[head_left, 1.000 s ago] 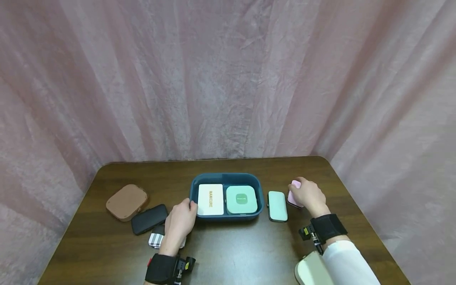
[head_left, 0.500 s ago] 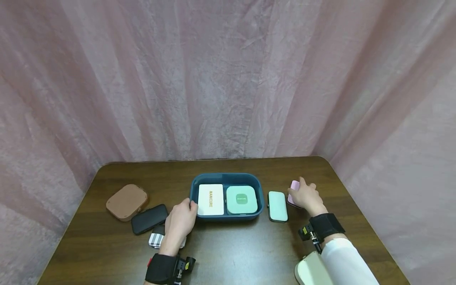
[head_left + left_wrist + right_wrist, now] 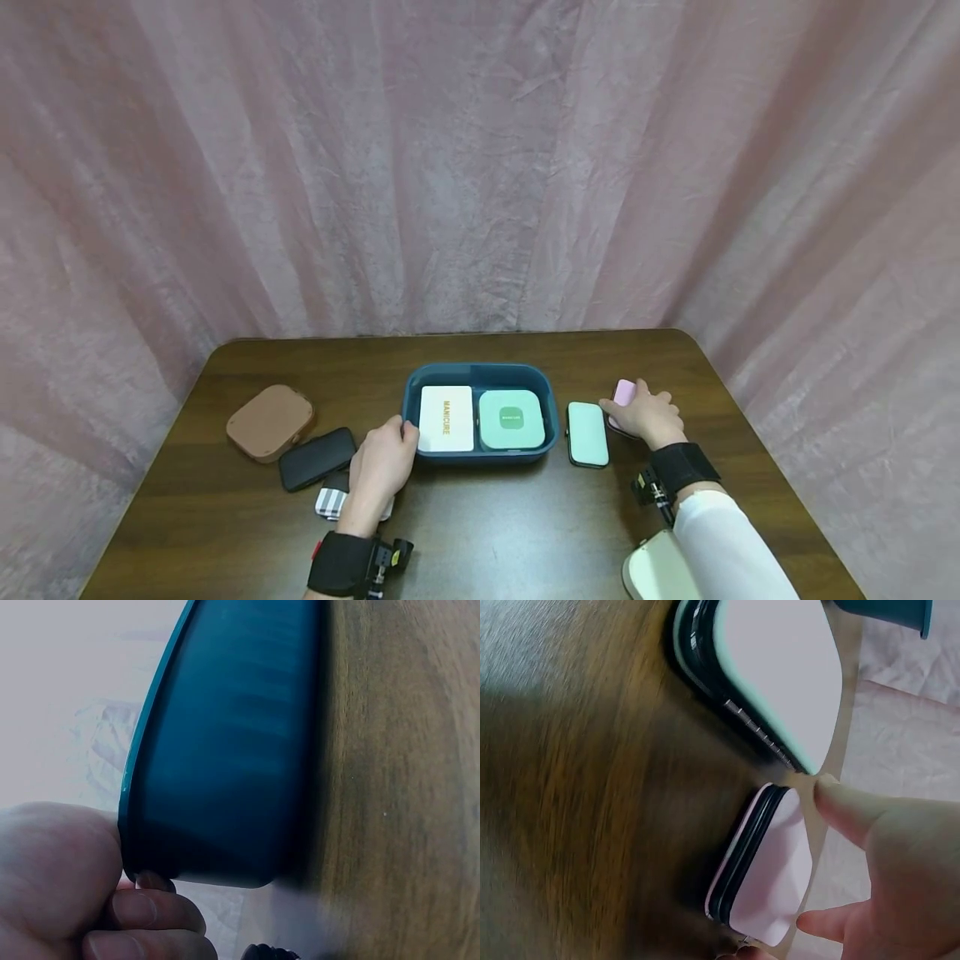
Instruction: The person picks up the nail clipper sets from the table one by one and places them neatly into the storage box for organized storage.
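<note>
At the left side of the dark blue divided tray (image 3: 477, 371), my left hand (image 3: 382, 462) pinches the rim. The left wrist view shows the tray wall (image 3: 225, 765) with thumb and curled fingers at its edge. Inside lie a white box marked MANICURE (image 3: 442, 417) and a mint square case (image 3: 511, 419). My right hand (image 3: 648, 415) is over a small pink case (image 3: 772, 870), its fingers spread and nothing gripped. One fingertip is right beside the pink case, and the thumb reaches toward the corner of a mint zip case (image 3: 787, 675), which lies between pink case and tray.
Left of the tray lie a brown rounded case (image 3: 270, 422), a black case (image 3: 317, 459) and a checked case (image 3: 330, 503) partly hidden by my left wrist. A pale green case (image 3: 658, 568) is under my right sleeve. A pink curtain (image 3: 480, 167) hangs behind the wooden table (image 3: 480, 542).
My right hand has spread its fingers, and its thumb has moved left off the pink case toward the mint zip case. The left hand keeps its place on the tray.
</note>
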The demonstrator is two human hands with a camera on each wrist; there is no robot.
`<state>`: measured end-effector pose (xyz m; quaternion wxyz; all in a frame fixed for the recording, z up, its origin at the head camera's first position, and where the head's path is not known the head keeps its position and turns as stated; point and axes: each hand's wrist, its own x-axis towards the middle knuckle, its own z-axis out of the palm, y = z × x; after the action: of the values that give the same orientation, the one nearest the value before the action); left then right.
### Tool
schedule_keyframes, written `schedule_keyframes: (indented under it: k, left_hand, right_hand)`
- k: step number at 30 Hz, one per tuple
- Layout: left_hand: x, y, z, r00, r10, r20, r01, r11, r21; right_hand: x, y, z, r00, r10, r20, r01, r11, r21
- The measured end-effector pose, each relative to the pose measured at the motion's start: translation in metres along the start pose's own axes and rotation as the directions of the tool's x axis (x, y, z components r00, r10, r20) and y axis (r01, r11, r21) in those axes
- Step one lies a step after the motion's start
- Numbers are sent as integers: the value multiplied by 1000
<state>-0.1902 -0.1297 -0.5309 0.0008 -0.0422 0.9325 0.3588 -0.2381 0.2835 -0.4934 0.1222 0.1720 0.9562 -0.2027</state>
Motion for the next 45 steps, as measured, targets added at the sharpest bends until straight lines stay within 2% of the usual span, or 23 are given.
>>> schedule_keyframes:
  k: [10,20,45]
  left_hand:
    - [1,-2,1,1000,-6,15,7,1000,-14]
    - [0,-5,2,1000,0,18,0,1000,-21]
    - [1,-2,0,1000,1,24,-1,1000,-15]
  right_hand:
    - [4,4,0,1000,-3,-13,3,999,-33]
    - [8,16,-1,996,-86,-33,83,994,-74]
    - [12,22,-3,994,-97,-58,91,992,-91]
